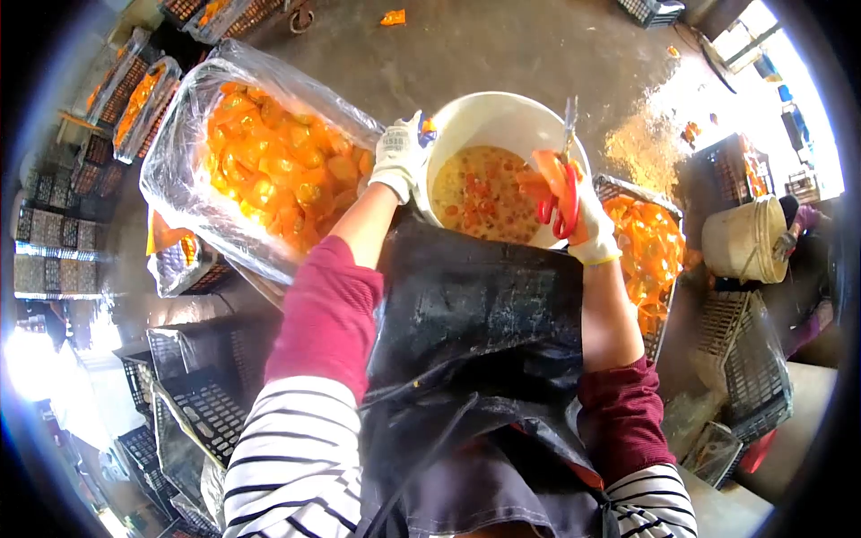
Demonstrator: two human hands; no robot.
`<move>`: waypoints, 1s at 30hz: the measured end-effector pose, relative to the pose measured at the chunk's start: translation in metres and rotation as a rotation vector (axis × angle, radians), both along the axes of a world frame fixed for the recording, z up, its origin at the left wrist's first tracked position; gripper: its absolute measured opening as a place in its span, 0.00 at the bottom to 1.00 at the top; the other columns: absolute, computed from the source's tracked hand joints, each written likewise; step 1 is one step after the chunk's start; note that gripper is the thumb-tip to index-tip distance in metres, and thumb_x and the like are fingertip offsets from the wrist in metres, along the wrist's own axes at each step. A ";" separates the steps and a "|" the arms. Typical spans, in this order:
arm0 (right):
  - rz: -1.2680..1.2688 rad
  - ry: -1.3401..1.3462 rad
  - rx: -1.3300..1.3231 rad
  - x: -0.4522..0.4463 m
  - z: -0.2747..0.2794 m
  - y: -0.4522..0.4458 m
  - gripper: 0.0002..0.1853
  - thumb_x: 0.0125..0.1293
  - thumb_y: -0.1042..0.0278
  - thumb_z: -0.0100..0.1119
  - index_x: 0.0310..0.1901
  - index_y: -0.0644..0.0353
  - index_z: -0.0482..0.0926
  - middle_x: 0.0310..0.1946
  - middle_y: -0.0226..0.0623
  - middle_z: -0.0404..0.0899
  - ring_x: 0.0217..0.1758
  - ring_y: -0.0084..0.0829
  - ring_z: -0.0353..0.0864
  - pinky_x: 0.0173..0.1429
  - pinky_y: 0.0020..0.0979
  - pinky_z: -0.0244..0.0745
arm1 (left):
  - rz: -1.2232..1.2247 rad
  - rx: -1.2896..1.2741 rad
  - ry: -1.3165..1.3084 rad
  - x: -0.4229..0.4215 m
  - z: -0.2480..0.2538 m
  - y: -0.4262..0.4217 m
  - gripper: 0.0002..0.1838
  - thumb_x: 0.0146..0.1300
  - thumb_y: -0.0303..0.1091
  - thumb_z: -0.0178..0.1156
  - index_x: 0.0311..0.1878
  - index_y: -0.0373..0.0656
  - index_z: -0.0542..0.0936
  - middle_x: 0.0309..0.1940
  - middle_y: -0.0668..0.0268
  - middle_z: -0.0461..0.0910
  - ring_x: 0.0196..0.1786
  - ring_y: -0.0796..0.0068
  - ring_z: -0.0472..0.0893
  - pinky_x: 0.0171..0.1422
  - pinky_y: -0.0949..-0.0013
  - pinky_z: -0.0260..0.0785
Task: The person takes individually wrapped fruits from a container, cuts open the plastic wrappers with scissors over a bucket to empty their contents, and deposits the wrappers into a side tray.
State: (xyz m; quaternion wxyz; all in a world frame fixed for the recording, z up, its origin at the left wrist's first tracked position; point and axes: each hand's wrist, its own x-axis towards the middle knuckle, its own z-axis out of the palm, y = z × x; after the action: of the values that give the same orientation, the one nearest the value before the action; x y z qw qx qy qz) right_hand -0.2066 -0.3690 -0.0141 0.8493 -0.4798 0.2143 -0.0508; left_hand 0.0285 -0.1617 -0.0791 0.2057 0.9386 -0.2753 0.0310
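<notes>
Evidently you're at scissor work over the bucket [484,123], though whether a cut is under way can't be told. Your right hand [592,224] has its fingers curled around the scissors [567,202], blades pointing away from you past the fingertips; something orange [535,186] shows beside them, perhaps a piece or stained glove. Your left hand [399,157] is at the bucket's left rim, fingers bent, with something blue [429,131] at the tips; I can't tell if they pinch it. Orange bits [484,193] lie in the bucket, between your two sets of fingers. Orange pieces [265,170] fill the lined crate [170,170] just left of your left fingers; more sit right of your right hand. A cut here calls for left fingers clear of the blades.
</notes>
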 end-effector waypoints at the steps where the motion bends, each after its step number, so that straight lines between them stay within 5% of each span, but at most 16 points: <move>1: -0.027 0.043 -0.035 -0.003 0.016 0.012 0.21 0.69 0.56 0.53 0.61 0.52 0.67 0.50 0.34 0.77 0.42 0.34 0.82 0.33 0.27 0.72 | -0.066 -0.110 0.041 0.009 -0.005 0.003 0.26 0.59 0.47 0.61 0.59 0.47 0.74 0.43 0.52 0.81 0.47 0.52 0.80 0.53 0.57 0.72; 4: 0.027 0.013 -0.033 -0.001 0.008 0.011 0.19 0.71 0.58 0.51 0.60 0.52 0.69 0.51 0.35 0.76 0.42 0.32 0.82 0.34 0.26 0.70 | -0.028 -0.601 0.352 0.025 0.000 0.012 0.15 0.60 0.38 0.63 0.49 0.44 0.81 0.40 0.57 0.84 0.43 0.65 0.83 0.47 0.69 0.72; 6: 0.050 0.043 -0.108 0.003 0.014 0.021 0.19 0.69 0.62 0.52 0.60 0.56 0.69 0.49 0.40 0.78 0.42 0.33 0.83 0.34 0.25 0.71 | 0.035 -1.072 0.872 0.025 0.016 0.011 0.16 0.62 0.40 0.62 0.49 0.43 0.81 0.42 0.61 0.84 0.44 0.67 0.83 0.48 0.68 0.73; 7: 0.080 0.074 -0.177 0.009 0.006 0.020 0.20 0.69 0.62 0.52 0.60 0.59 0.69 0.47 0.44 0.80 0.43 0.33 0.83 0.34 0.24 0.71 | 0.049 -0.971 0.842 0.005 0.058 0.018 0.18 0.63 0.41 0.61 0.52 0.41 0.79 0.46 0.63 0.82 0.48 0.69 0.81 0.51 0.68 0.73; 10: 0.146 -0.024 -0.182 0.013 0.004 0.024 0.19 0.66 0.68 0.57 0.57 0.65 0.72 0.49 0.46 0.80 0.50 0.34 0.81 0.45 0.27 0.76 | -0.012 -1.513 1.282 -0.003 0.067 0.013 0.22 0.64 0.42 0.60 0.56 0.39 0.75 0.51 0.61 0.79 0.51 0.69 0.79 0.56 0.67 0.72; 13: 0.239 -0.053 -0.179 0.011 0.012 0.033 0.23 0.60 0.69 0.66 0.55 0.66 0.74 0.51 0.42 0.78 0.53 0.31 0.78 0.60 0.28 0.73 | -0.139 -1.533 1.223 -0.020 0.080 -0.004 0.24 0.65 0.44 0.60 0.58 0.37 0.73 0.53 0.60 0.78 0.55 0.67 0.78 0.59 0.66 0.71; 17: 0.255 -0.187 -0.114 0.009 0.021 0.040 0.22 0.61 0.69 0.65 0.55 0.66 0.73 0.51 0.38 0.77 0.52 0.29 0.77 0.60 0.28 0.71 | -0.192 -1.451 1.253 -0.045 0.083 -0.032 0.26 0.64 0.45 0.60 0.57 0.36 0.74 0.54 0.59 0.78 0.55 0.66 0.78 0.59 0.66 0.71; 20: 0.254 -0.089 -0.395 0.013 -0.004 0.025 0.21 0.61 0.69 0.64 0.55 0.65 0.74 0.51 0.38 0.77 0.52 0.28 0.76 0.58 0.26 0.71 | -0.186 -1.281 1.148 -0.056 0.075 -0.041 0.26 0.61 0.41 0.63 0.59 0.37 0.73 0.56 0.59 0.76 0.57 0.66 0.77 0.61 0.66 0.70; 23: 0.237 0.110 -0.324 0.004 0.013 0.023 0.18 0.62 0.67 0.62 0.52 0.64 0.77 0.44 0.36 0.79 0.43 0.24 0.77 0.47 0.23 0.73 | -0.166 -1.087 0.949 -0.070 0.069 -0.039 0.29 0.57 0.37 0.66 0.61 0.42 0.71 0.58 0.61 0.75 0.59 0.68 0.75 0.64 0.68 0.67; 27: 0.197 0.218 -0.402 0.009 0.032 0.033 0.16 0.63 0.65 0.64 0.49 0.63 0.79 0.37 0.33 0.80 0.37 0.21 0.77 0.35 0.22 0.71 | 0.217 -1.405 1.400 -0.067 0.094 -0.048 0.23 0.62 0.45 0.63 0.57 0.44 0.75 0.50 0.61 0.79 0.52 0.65 0.79 0.55 0.61 0.74; 30: 0.120 0.204 -0.404 0.009 0.028 0.030 0.15 0.62 0.62 0.64 0.46 0.62 0.80 0.34 0.35 0.81 0.34 0.22 0.78 0.32 0.24 0.71 | -0.136 -1.323 1.364 -0.058 0.065 -0.052 0.20 0.63 0.38 0.63 0.57 0.43 0.75 0.50 0.62 0.79 0.50 0.66 0.79 0.51 0.64 0.76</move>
State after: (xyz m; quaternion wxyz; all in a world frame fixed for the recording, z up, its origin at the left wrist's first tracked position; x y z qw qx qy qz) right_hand -0.1976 -0.3393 0.0137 0.7112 -0.6548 0.2557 0.0068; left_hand -0.0293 -0.2132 -0.0136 0.8128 0.4295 -0.0768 -0.3859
